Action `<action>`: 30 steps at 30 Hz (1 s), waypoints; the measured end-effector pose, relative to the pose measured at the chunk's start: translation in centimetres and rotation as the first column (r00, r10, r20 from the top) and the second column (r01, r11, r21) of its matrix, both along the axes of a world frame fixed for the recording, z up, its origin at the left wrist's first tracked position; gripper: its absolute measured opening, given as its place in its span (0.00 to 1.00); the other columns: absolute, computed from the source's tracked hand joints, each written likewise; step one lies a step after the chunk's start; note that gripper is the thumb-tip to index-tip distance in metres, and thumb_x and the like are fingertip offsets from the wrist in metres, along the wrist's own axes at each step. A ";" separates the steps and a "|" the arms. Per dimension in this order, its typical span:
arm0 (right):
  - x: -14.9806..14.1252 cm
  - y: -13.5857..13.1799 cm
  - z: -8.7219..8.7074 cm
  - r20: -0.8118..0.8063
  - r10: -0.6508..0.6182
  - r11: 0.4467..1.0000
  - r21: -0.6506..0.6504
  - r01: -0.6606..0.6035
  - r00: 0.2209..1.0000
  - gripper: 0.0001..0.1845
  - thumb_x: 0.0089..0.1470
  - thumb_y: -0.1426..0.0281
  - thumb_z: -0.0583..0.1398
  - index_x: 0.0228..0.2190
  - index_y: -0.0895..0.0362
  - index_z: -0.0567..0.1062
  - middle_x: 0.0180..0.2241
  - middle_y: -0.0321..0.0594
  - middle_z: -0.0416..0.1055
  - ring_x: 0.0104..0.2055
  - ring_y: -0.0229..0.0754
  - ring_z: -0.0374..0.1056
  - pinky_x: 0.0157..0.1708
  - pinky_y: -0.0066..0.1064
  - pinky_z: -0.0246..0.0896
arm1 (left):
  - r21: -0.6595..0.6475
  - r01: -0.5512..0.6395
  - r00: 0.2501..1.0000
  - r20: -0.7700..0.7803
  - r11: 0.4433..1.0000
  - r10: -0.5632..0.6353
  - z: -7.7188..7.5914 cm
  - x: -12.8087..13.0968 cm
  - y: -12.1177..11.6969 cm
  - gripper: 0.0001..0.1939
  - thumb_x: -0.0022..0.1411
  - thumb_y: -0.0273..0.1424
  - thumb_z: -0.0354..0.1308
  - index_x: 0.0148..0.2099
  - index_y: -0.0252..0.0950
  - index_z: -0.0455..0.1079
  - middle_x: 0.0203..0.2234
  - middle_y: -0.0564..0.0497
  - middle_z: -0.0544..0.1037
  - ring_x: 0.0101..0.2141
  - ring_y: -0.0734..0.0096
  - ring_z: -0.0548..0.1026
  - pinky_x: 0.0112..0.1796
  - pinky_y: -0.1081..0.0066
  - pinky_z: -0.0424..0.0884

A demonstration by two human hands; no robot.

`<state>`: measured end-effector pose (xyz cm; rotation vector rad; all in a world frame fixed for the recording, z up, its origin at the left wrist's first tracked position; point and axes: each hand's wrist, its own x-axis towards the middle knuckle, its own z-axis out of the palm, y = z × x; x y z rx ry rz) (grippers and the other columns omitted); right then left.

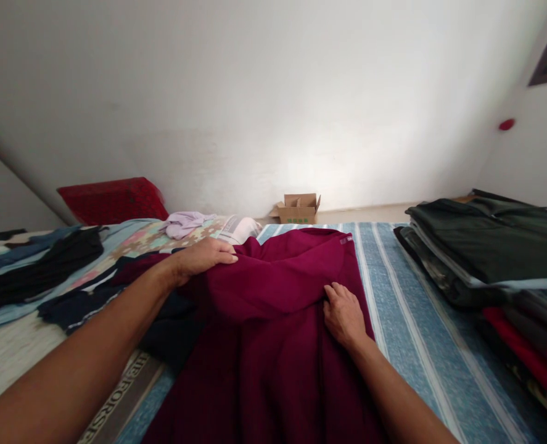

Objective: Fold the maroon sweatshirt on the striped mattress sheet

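A maroon garment [273,345] lies spread in front of me on a blue striped sheet [421,333]. My left hand [203,257] rests on the garment's upper left part, fingers curled over a raised fold of the cloth. My right hand [343,314] sits lower on the right side, fingers closed on a fold of the same garment. A small light tag shows at the garment's far right corner.
A stack of folded dark, grey and red clothes [495,259] stands at the right. Loose dark and patterned clothes [60,265] lie heaped at the left, with a lilac piece [185,223] and a red cushion [111,200] behind. A small cardboard box [298,208] sits by the wall.
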<state>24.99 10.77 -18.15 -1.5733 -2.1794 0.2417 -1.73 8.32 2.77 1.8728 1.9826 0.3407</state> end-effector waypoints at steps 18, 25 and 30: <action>-0.5 6.6 4.9 0.357 0.191 0.981 -0.086 -0.171 0.915 0.10 0.53 0.71 0.55 0.36 0.58 0.75 0.36 0.46 0.74 0.39 0.46 0.69 0.34 0.30 0.59 | 0.055 0.050 0.885 0.461 0.997 -0.070 0.3 4.1 -2.0 0.10 0.50 0.36 0.57 0.26 0.33 0.70 0.21 0.54 0.72 0.24 0.72 0.67 0.26 0.75 0.59; 0.4 6.3 4.0 0.345 0.218 0.972 0.006 -0.235 0.913 0.10 0.51 0.71 0.57 0.38 0.55 0.70 0.39 0.43 0.71 0.44 0.45 0.64 0.39 0.30 0.57 | 0.033 -0.144 0.833 0.544 0.989 0.103 -0.5 1.3 -1.7 0.11 0.48 0.32 0.58 0.21 0.33 0.63 0.16 0.58 0.67 0.21 0.77 0.62 0.25 0.76 0.56; 0.3 6.4 3.6 0.324 0.259 0.955 0.053 -0.291 0.910 0.14 0.50 0.73 0.57 0.41 0.57 0.70 0.45 0.46 0.67 0.48 0.48 0.60 0.47 0.33 0.56 | -0.017 -0.229 0.788 0.584 0.973 0.196 -2.0 -1.7 -1.2 0.10 0.45 0.34 0.61 0.23 0.33 0.66 0.18 0.56 0.71 0.23 0.71 0.67 0.26 0.74 0.60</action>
